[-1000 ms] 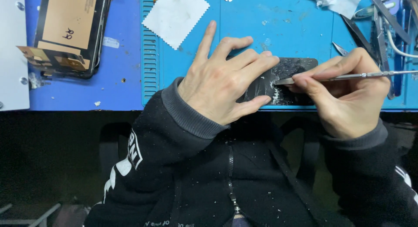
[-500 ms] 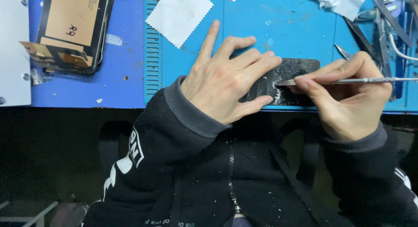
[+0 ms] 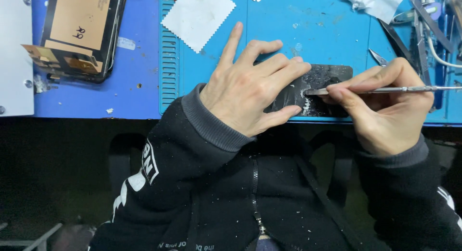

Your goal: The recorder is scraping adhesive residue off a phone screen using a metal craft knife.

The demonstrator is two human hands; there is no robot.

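A dark flat phone panel point(image 3: 327, 77) lies on the blue work mat point(image 3: 308, 25) near the table's front edge, flecked with white scrapings. My left hand point(image 3: 252, 82) lies flat on its left part, fingers spread, pressing it down. My right hand point(image 3: 382, 104) pinches a thin metal scraping tool point(image 3: 399, 90) like a pen; the tool's tip touches the panel's middle, beside a small pile of white residue.
A white square cloth point(image 3: 198, 17) lies on the mat behind my left hand. A phone display assembly with brown backing point(image 3: 79, 32) sits at the back left. Tweezers and metal tools point(image 3: 418, 34) crowd the right. Crumpled tissue point(image 3: 375, 3) lies at the back right.
The tool's tip has shifted slightly on the panel. My left hand stays pressed on the panel.
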